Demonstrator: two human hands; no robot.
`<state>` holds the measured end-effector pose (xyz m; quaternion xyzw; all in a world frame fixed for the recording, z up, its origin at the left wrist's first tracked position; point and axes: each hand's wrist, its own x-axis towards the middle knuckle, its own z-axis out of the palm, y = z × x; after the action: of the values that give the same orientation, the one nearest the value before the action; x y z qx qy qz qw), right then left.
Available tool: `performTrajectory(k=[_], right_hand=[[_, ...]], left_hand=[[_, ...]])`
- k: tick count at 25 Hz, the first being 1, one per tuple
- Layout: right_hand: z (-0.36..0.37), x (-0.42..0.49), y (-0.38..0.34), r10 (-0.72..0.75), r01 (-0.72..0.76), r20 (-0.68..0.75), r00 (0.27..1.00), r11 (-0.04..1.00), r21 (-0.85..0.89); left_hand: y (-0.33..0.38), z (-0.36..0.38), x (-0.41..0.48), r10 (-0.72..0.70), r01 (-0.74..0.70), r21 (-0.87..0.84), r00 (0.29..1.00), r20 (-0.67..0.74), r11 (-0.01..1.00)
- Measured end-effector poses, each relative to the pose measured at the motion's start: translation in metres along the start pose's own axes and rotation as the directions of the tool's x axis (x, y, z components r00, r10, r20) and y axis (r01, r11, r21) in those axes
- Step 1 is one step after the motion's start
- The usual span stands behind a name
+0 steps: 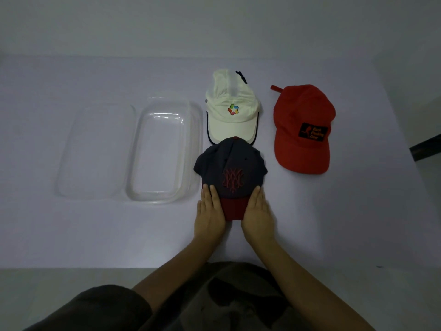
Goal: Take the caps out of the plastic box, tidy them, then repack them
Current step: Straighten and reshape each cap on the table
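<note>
A navy cap with a dark red brim and red stitched logo (231,168) lies on the table in front of me. My left hand (210,211) lies flat on the left side of its brim with straight fingers. My right hand (259,213) lies flat on the right side in the same way. Just behind it a white cap with a coloured logo (230,108) lies flat, its brim tip under the navy crown. A red cap with a black patch (303,127) lies to the right. The clear plastic box (191,149) sits to the left, with nothing in it.
The box's clear lid (95,151) lies flat at the box's left side. The table's front edge (71,268) runs just before my lap. A dark object (427,149) juts in at the right edge.
</note>
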<state>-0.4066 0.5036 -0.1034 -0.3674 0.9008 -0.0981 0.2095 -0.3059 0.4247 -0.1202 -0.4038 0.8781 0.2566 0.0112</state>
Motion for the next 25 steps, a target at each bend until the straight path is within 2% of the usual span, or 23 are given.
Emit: performTrajectory(k=[2, 4, 9, 13, 16, 22, 25], right_hand=[[0.007, -0.003, 0.004, -0.014, 0.008, 0.04, 0.999, 0.99, 0.143], [0.014, -0.005, 0.007, -0.033, 0.028, 0.018, 0.999, 0.975, 0.22], [0.025, -0.006, 0.015, -0.053, 0.044, 0.026, 0.998, 0.96, 0.276], [0.028, -0.008, 0.021, -0.154, 0.151, -0.006, 0.988, 0.962, 0.229], [0.028, -0.007, 0.024, -0.182, 0.179, -0.005, 0.983, 0.963, 0.204], [0.032, -0.008, 0.024, -0.134, 0.148, -0.088, 0.987, 0.974, 0.171], [0.031, -0.008, 0.026, -0.147, 0.16, -0.084, 0.986, 0.971, 0.177]], left_hand=[[-0.002, 0.008, -0.004, -0.001, 0.001, -0.131, 1.0, -0.004, 0.991], [-0.003, 0.015, -0.006, 0.009, -0.016, -0.221, 1.0, -0.029, 0.975], [-0.003, 0.017, -0.007, 0.062, -0.079, -0.371, 0.997, -0.055, 0.925], [-0.008, 0.014, -0.007, 0.127, -0.117, -0.398, 0.992, 0.0, 0.91], [-0.011, 0.013, -0.007, 0.157, -0.139, -0.382, 0.987, 0.017, 0.914], [-0.007, 0.014, -0.005, 0.045, -0.066, -0.328, 0.997, -0.069, 0.942], [-0.005, 0.014, -0.009, 0.066, -0.075, -0.337, 0.997, -0.037, 0.938]])
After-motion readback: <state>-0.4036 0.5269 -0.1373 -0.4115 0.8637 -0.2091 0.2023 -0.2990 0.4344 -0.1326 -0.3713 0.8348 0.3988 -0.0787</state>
